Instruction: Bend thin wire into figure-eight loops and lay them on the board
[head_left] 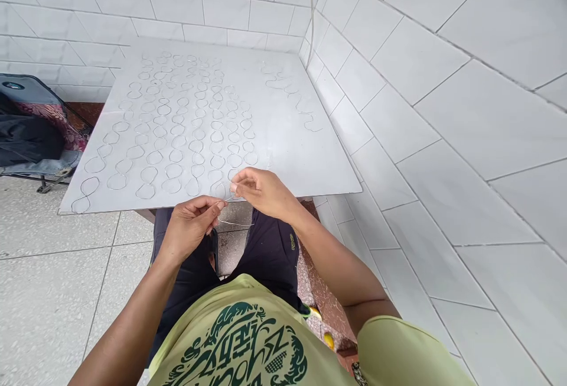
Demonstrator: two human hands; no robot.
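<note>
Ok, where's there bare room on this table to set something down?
The widest bare patch is the near right of the table, between looped wires, loose wires and the right edge. A narrower strip separates the two wire groups. Looped wires crowd the left.

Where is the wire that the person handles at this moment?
In the head view, the wire is below and left of centre, between the left hand and the right hand, by the near edge of the table.
</note>
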